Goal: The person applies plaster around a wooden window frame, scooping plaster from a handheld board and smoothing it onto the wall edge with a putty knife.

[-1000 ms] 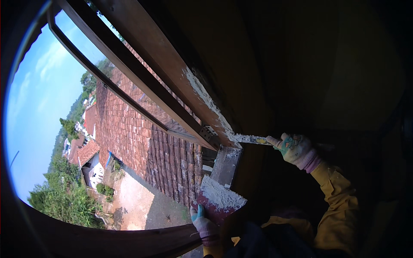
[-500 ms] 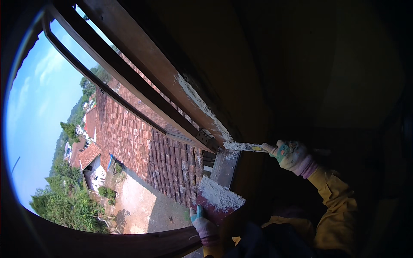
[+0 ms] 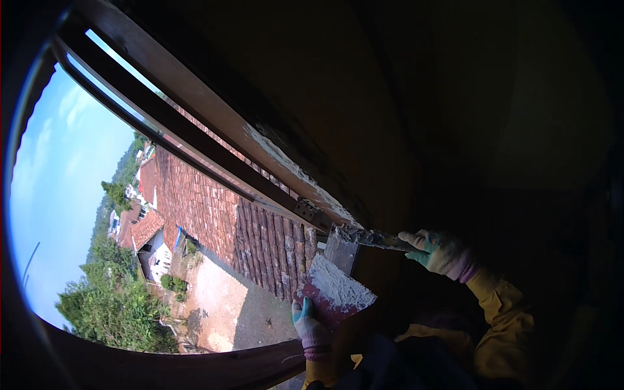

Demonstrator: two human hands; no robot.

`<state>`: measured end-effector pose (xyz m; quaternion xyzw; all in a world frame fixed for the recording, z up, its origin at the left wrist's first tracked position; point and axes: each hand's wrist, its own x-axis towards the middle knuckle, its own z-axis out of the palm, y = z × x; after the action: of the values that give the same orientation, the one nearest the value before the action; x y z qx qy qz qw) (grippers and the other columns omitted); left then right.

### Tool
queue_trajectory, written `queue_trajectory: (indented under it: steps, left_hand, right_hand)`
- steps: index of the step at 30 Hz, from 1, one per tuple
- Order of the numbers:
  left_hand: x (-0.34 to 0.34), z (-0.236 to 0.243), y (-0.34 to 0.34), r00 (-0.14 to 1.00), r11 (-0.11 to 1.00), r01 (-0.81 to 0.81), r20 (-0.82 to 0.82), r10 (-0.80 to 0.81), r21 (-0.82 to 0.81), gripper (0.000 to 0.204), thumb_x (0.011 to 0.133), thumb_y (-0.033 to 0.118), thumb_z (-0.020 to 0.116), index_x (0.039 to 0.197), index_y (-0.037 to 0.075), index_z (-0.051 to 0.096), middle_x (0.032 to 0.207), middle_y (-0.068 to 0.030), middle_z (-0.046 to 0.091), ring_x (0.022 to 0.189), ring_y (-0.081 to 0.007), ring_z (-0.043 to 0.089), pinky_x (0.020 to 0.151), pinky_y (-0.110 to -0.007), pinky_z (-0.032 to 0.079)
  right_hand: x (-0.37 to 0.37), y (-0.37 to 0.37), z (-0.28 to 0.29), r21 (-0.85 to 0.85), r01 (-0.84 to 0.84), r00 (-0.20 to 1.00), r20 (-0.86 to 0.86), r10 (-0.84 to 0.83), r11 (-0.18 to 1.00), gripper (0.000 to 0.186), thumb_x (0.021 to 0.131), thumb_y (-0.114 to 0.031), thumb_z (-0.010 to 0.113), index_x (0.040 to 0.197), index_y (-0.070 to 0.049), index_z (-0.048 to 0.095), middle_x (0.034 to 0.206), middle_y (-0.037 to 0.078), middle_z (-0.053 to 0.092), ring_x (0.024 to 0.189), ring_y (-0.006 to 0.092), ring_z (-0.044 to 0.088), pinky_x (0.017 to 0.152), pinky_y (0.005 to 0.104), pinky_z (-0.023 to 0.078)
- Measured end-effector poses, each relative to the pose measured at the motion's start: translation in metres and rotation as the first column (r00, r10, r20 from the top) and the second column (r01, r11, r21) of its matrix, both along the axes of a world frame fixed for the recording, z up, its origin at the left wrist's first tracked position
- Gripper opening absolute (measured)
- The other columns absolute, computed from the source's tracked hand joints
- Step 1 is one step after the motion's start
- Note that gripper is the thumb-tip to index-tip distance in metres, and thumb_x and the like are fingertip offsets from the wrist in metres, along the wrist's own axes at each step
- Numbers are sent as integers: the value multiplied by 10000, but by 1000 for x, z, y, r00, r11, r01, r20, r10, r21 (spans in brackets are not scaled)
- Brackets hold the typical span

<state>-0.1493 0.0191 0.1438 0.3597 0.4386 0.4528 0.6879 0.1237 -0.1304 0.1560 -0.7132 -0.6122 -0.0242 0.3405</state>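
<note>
My left hand (image 3: 311, 330), in a pale glove with teal on the fingers, grips a dark red board (image 3: 333, 305) topped with a rough layer of white paste. My right hand (image 3: 434, 252), in a similar glove, is closed on a flat scraper (image 3: 383, 239), its blade smeared and lying at the lower end of the wooden window frame (image 3: 218, 107). White paste (image 3: 286, 159) runs in a streak along that frame. The scraper's tip sits near the corner where the frame meets a dusty grey sill piece (image 3: 343, 250) above the board.
An open wooden window sash (image 3: 175, 130) with a metal hinge (image 3: 307, 210) stands beside the frame. Outside and far below are tiled roofs (image 3: 253, 247), a dirt yard (image 3: 214, 299) and trees (image 3: 104, 299). A dark wall (image 3: 520, 130) fills the right side.
The view has shifted and the frame appears lower. My right hand and scraper have moved down and tilted, the blade now darker. My left hand still holds the board.
</note>
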Motion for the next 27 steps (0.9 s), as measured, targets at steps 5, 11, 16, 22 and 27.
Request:
queue_trajectory:
  steps: [5,11,16,22,27]
  left_hand:
    - [16,-4,5,997,994,56,41,-60,93,261,885,121,466,1134,45,492,1027,-78,573,905,-189,562,800,-315,461]
    - [20,-6,1,999,997,0,53,-4,71,248,856,124,536,1088,46,497,927,-47,575,787,-146,560,681,-278,472]
    - [31,-20,-1,997,991,66,39,-71,115,245,863,133,532,1089,46,491,914,-34,573,772,-124,556,670,-256,469]
    - [34,-3,-14,991,990,-132,37,130,46,191,867,132,529,1038,50,518,880,-18,573,738,-105,548,649,-242,468]
    - [46,1,-20,990,993,-109,99,103,55,156,871,126,522,1009,54,525,893,-20,576,764,-103,554,666,-242,468]
  right_hand:
    - [-6,4,-7,58,-410,819,-417,395,910,305,860,-163,540,1128,-17,541,921,84,624,627,196,582,619,295,500]
    - [-1,4,21,-381,-622,511,-860,-14,684,294,898,-185,434,1117,-16,534,847,74,636,596,112,570,553,234,479]
    - [20,-3,46,-569,-605,615,-778,-126,557,324,897,-184,357,1121,-18,521,745,70,633,554,115,573,533,247,477]
    - [32,10,71,-713,-488,814,-580,-32,504,261,843,-127,393,1010,-25,565,622,44,604,493,106,564,478,236,465]
    - [37,-8,79,-614,-480,741,-666,-84,627,278,887,-213,395,969,-22,579,595,41,594,476,92,554,459,216,449]
